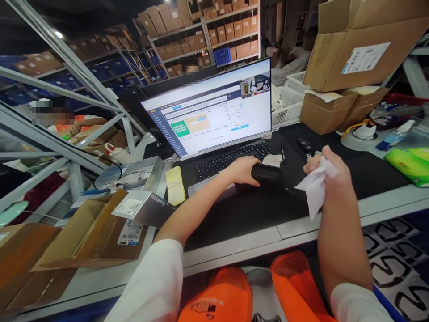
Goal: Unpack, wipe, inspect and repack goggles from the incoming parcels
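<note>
My left hand (245,171) is wrapped round the end of a black case (266,176) that rests on the black desk mat (231,219). A crumpled white tissue (317,185) hangs from my right hand (331,167), which is closed in a fist above the mat. Just behind the case lie a small pale paper (272,160) and a black pen (283,154). The black keyboard (231,158) sits beyond my left hand, below the monitor (214,116). To the right of the pen is a black computer mouse (304,144).
An open silver-grey box (147,208) and yellow slips (175,185) stand left of my forearm, beside open cardboard boxes (97,228). At right are stacked cartons (355,67), a spray bottle (395,136) and a green packet (410,163). Another person (80,123) is behind the metal frame.
</note>
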Available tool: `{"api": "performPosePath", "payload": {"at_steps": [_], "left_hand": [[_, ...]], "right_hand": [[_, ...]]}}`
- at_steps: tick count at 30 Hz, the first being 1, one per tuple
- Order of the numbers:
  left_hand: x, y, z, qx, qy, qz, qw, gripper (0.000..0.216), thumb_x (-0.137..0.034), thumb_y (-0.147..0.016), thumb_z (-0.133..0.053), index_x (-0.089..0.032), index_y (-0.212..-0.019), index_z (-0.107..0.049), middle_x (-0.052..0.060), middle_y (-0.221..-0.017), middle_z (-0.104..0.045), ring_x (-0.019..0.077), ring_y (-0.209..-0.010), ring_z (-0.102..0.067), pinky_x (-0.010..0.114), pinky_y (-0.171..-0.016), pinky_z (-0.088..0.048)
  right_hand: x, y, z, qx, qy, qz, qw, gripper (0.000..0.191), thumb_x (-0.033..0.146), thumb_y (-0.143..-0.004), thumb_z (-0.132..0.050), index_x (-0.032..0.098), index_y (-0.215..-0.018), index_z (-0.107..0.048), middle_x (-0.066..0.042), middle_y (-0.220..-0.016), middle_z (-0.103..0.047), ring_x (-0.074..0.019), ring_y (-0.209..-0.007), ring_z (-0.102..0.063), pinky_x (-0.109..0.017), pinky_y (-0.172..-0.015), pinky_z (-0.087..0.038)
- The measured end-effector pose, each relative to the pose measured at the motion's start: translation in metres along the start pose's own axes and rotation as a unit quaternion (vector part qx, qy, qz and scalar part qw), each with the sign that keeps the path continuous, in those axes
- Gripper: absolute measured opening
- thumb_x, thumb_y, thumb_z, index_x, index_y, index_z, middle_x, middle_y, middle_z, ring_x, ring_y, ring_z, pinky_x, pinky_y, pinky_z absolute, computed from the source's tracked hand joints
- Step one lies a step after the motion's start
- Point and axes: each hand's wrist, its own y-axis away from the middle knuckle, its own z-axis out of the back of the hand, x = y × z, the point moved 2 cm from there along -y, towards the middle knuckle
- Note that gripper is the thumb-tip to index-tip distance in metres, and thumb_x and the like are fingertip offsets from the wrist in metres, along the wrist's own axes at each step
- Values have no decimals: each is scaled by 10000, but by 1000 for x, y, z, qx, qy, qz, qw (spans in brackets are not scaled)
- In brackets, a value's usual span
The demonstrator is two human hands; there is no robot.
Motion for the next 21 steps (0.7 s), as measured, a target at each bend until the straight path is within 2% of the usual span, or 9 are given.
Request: {"api": "performPosePath", "payload": {"at_steps": [2,4,7,10,13,15,16,18,21], "left_hand": [[-10,12,19,-61,-6,13,998,768,-521,-644,-850,-168,-1278,-599,119,-1265,-643,333,-1173,-602,426,-1019,-452],[-22,33,37,-114,-3,28,993,758,-527,-655,-850,-177,-1273,-586,109,-1285,-631,329,-1198,-585,440,-1042,-432],[-39,77,52,-169,2,68,983,736,-516,-643,-868,-210,-1248,-582,85,-1279,-629,316,-1184,-580,445,-1039,-427],[-54,127,42,-185,0,124,975,720,-479,-632,-884,-237,-1237,-577,79,-1272,-634,315,-1182,-578,452,-1037,-429],[-59,167,9,-175,-7,196,965,662,-437,-637,-885,-251,-1204,-597,77,-1216,-653,321,-1148,-594,470,-1000,-453],[-57,185,-16,-167,-6,238,957,666,-431,-645,-881,-255,-1222,-597,84,-1241,-653,333,-1169,-592,486,-1004,-459],[-56,192,-28,-164,-5,259,952,666,-430,-651,-876,-250,-1229,-598,89,-1257,-651,338,-1178,-590,493,-1004,-462],[-52,202,-47,-159,-6,297,942,663,-427,-673,-862,-233,-1249,-597,100,-1285,-645,342,-1190,-586,500,-997,-468],[-49,209,-63,-152,-12,327,933,710,-430,-728,-831,-223,-1353,-566,114,-1307,-628,336,-1197,-578,497,-980,-469]], "right_hand": [[7,12,2,-61,41,21,997,525,715,-814,-553,213,-765,-698,-35,-580,-487,-164,-511,-392,-327,-512,-303],[9,24,-5,-63,86,30,994,487,605,-822,-615,207,-1074,-739,-17,-623,-529,-149,-507,-383,-301,-495,-279],[0,43,-29,57,143,0,988,625,563,-821,-628,193,-1325,-662,18,-570,-498,-133,-465,-352,-279,-465,-255],[-20,59,-61,179,182,-14,967,718,624,-853,-563,159,-1397,-615,-9,-605,-570,-168,-495,-452,-291,-474,-339],[-44,69,-92,262,204,-4,943,663,628,-865,-538,160,-1316,-673,-109,-908,-725,-262,-790,-652,-372,-708,-529],[-57,72,-110,328,220,-10,919,563,614,-862,-546,169,-1150,-737,-133,-1014,-734,-295,-964,-666,-403,-866,-531],[-62,73,-117,362,232,-17,903,503,600,-862,-548,173,-1038,-749,-128,-994,-734,-294,-968,-662,-400,-873,-523],[-70,73,-127,409,264,-34,873,393,536,-868,-546,180,-828,-706,-93,-869,-714,-259,-853,-644,-363,-782,-504],[-75,70,-136,412,299,-49,859,277,390,-856,-521,182,-698,-613,-39,-727,-643,-186,-694,-557,-302,-650,-413]]}}
